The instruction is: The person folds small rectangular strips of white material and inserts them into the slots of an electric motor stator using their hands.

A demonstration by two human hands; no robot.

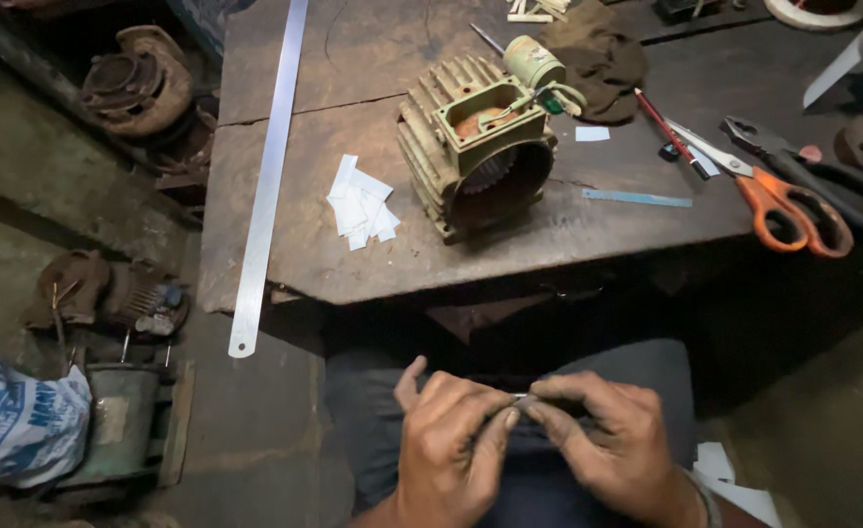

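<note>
1. One green motor housing [477,147] is sitting on the worktop [353,59].
2. One long steel ruler [270,176] is lying along the worktop's left edge.
3. One pair of orange-handled scissors [778,200] is lying at the right.
4. One red pencil [668,131] is lying beside the scissors.
5. One loose heap of small white paper slips [361,205] is lying left of the housing; the slips overlap too much to count.
6. One pale blue strip [637,198] is lying before the housing.
7. One brown rag [602,59] is lying behind it.
8. Two hands are showing, the left hand [448,440] and the right hand [607,440].

green motor housing [475,147], steel ruler [268,181], orange scissors [788,205]
</note>
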